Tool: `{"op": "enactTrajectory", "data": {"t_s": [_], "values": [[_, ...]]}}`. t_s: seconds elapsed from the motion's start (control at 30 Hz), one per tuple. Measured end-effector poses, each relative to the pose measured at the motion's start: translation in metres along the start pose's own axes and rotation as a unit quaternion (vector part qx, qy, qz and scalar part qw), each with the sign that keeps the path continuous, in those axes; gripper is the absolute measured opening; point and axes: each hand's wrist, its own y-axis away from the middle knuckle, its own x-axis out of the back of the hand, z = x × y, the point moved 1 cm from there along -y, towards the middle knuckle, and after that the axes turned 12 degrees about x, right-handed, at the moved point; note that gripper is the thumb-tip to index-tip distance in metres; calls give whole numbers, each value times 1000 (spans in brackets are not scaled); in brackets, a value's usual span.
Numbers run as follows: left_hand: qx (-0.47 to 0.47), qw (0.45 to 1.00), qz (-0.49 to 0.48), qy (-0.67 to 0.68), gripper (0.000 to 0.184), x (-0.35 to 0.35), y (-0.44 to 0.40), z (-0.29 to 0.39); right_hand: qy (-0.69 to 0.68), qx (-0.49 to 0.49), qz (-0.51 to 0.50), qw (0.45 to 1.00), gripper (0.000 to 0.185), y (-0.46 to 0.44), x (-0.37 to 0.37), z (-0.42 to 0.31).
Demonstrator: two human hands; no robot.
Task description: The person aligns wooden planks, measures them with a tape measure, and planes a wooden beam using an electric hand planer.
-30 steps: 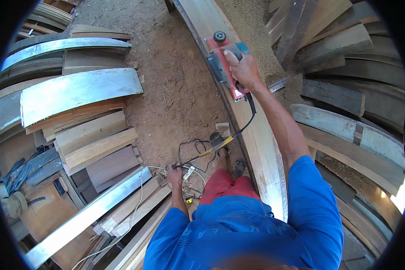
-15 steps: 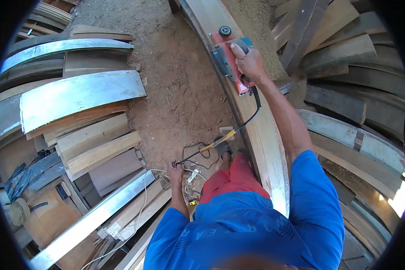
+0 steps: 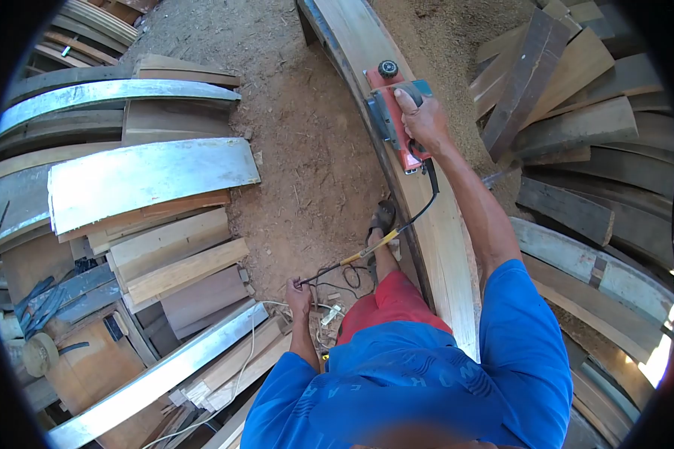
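My right hand [image 3: 424, 122] is wrapped round the handle of a red and teal power planer [image 3: 397, 112], which rests on a long pale wooden board [image 3: 442, 247]. A black knob stands at the planer's far end. From its near end a cord [image 3: 374, 245], partly wrapped in yellow, curves down to the left. My left hand [image 3: 299, 294] is closed on this cord, left of my red shorts and away from the board.
Stacked planks [image 3: 180, 247] fill the left side, with a bright sheet-like board [image 3: 153, 179] on top. More planks [image 3: 577, 202] lie on the right. A sandalled foot [image 3: 383, 217] stands on the dirt ground [image 3: 299, 150] beside the board. A white cable [image 3: 249, 352] crosses the lower left.
The view has shifted, and the stacks appear lower and further right. A foot has come forward beside the board. Both hands keep their holds on planer and cord.
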Motion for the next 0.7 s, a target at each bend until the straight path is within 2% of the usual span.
{"op": "enactTrajectory", "data": {"t_s": [0.13, 0.23, 0.33, 0.53, 0.7], "values": [[-7, 1000, -1, 17, 30, -3, -23, 20, -18, 2, -8, 1000, 63, -22, -2, -21], [-9, 1000, 4, 17, 29, -6, -43, 26, -58, 50, 36, 996, 63, -41, -11, -23], [-5, 1000, 19, 8, 27, -2, -50, 49, -35, 19, -15, 999, 64, -62, -11, -28], [-23, 999, 46, 4, 28, 4, -73, 81, -69, 93, 50, 992, 61, -100, -26, -36], [-24, 996, 83, -5, 25, 19, -104, 128, -59, 86, 37, 994, 61, -126, -26, -56]]}}
